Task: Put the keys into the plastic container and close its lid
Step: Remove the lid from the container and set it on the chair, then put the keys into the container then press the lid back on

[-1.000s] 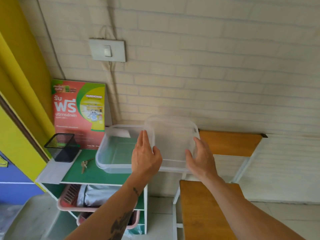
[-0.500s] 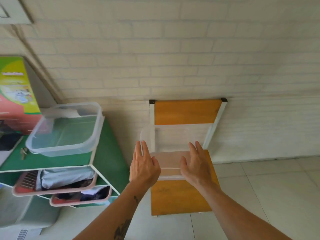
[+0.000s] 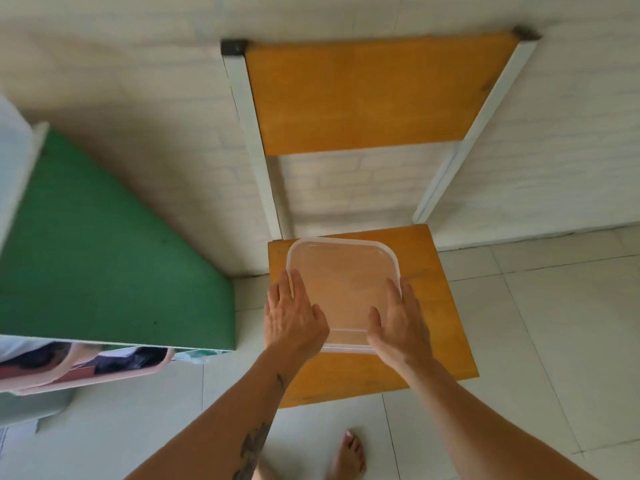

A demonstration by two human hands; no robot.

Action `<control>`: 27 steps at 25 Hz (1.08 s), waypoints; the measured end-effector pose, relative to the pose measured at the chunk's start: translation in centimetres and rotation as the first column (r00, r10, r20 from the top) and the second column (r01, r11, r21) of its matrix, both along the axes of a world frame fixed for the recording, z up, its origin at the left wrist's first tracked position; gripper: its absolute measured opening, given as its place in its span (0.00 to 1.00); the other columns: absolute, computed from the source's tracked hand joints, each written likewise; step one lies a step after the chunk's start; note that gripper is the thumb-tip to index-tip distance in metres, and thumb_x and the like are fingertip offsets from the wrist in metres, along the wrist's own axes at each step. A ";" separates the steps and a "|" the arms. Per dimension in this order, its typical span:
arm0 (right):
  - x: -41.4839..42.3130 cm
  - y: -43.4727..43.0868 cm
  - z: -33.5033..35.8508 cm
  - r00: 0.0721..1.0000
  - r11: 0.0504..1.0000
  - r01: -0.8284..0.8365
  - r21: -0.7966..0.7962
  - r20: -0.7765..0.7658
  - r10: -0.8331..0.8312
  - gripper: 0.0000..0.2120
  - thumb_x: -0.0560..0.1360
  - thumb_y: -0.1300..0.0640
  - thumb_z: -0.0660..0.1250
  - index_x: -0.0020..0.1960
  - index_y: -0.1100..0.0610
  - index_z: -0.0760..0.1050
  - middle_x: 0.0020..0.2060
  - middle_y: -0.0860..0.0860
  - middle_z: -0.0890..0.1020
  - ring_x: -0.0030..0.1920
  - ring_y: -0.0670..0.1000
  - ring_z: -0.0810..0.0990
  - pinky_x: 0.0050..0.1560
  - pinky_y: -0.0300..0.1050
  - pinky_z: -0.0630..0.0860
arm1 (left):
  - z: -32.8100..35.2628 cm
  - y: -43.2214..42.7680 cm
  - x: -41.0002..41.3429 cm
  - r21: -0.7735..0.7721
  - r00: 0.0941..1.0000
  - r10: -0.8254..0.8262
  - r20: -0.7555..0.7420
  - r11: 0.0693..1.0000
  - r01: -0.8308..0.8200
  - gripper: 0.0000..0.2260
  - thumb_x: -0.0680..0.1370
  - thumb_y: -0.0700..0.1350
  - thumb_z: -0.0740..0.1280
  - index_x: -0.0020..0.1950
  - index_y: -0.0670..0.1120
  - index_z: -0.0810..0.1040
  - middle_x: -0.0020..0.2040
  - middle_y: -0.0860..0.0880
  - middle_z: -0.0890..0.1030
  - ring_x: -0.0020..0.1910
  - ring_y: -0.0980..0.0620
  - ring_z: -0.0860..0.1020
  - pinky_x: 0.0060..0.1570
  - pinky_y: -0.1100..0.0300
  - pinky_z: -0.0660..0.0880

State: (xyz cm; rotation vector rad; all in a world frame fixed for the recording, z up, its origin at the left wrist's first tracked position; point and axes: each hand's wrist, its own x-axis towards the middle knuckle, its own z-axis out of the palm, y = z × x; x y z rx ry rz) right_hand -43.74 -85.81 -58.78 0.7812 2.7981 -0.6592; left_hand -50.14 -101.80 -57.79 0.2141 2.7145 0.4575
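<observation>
The clear plastic lid [image 3: 343,289] lies flat on the orange chair seat [image 3: 440,306]. My left hand [image 3: 292,318] rests on the lid's near left corner and my right hand [image 3: 398,323] on its near right corner, fingers spread along its sides. I cannot tell whether the hands still grip the lid or only touch it. The container's bowl and the keys are out of view.
The chair has an orange backrest [image 3: 363,95] on white posts against a white brick wall. A green-topped shelf unit [image 3: 104,258] stands to the left, with pink trays [image 3: 86,370] of items below. My bare foot [image 3: 348,457] is on the tiled floor.
I carried the lid away from the bowl on the green shelf, to the right and down onto the chair seat. The view swung down, so the bowl and keys left the frame.
</observation>
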 end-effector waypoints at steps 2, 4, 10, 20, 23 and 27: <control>-0.4 0.7 -3.7 1.000 1.000 -0.016 0.013 0.005 0.016 0.31 0.78 0.46 0.62 0.77 0.53 0.56 0.77 0.57 0.58 0.74 0.60 0.63 0.63 0.55 0.74 | -3.9 0.5 -0.3 -0.003 0.999 0.001 0.034 1.000 -0.001 0.32 0.79 0.50 0.57 0.79 0.44 0.47 0.80 0.44 0.52 0.75 0.42 0.57 0.74 0.45 0.61; -0.6 1.2 -6.4 0.999 0.999 -0.030 0.017 0.030 0.030 0.32 0.77 0.47 0.64 0.76 0.54 0.56 0.77 0.57 0.58 0.74 0.61 0.63 0.62 0.55 0.74 | -6.6 0.8 -0.4 -0.002 0.997 0.004 0.072 1.000 -0.003 0.32 0.79 0.50 0.57 0.79 0.44 0.47 0.80 0.44 0.51 0.75 0.42 0.56 0.73 0.45 0.62; -1.0 1.9 -8.8 0.998 0.999 -0.041 0.021 0.053 0.040 0.33 0.77 0.48 0.65 0.77 0.54 0.55 0.78 0.57 0.56 0.74 0.61 0.62 0.63 0.57 0.74 | -9.1 1.0 -0.8 0.027 0.995 0.002 0.102 1.000 -0.005 0.33 0.78 0.47 0.59 0.79 0.45 0.46 0.80 0.45 0.50 0.74 0.42 0.56 0.71 0.46 0.63; -0.6 -0.2 3.0 0.994 0.992 -0.111 -0.068 -0.025 0.109 0.28 0.78 0.51 0.63 0.75 0.53 0.59 0.78 0.51 0.58 0.75 0.54 0.63 0.68 0.50 0.71 | 2.9 -0.9 -0.9 0.200 0.988 0.064 0.142 0.975 -0.092 0.23 0.79 0.41 0.60 0.74 0.48 0.67 0.72 0.50 0.69 0.68 0.48 0.70 0.66 0.52 0.72; -0.1 -1.3 8.8 0.985 0.980 -0.167 -0.112 -0.058 0.161 0.26 0.79 0.51 0.62 0.75 0.54 0.60 0.77 0.50 0.60 0.74 0.53 0.64 0.68 0.49 0.70 | 9.4 -2.4 0.0 0.248 0.989 0.103 0.110 0.960 -0.128 0.20 0.78 0.40 0.59 0.70 0.49 0.73 0.67 0.50 0.75 0.62 0.49 0.75 0.60 0.56 0.74; -0.3 -3.0 16.9 0.959 0.945 -0.263 -0.195 -0.158 0.234 0.21 0.79 0.54 0.61 0.72 0.51 0.65 0.69 0.47 0.70 0.68 0.51 0.71 0.62 0.45 0.72 | 17.3 -5.1 1.0 0.314 0.980 0.190 0.063 0.928 -0.200 0.18 0.76 0.40 0.57 0.63 0.51 0.78 0.58 0.50 0.81 0.54 0.50 0.80 0.56 0.55 0.78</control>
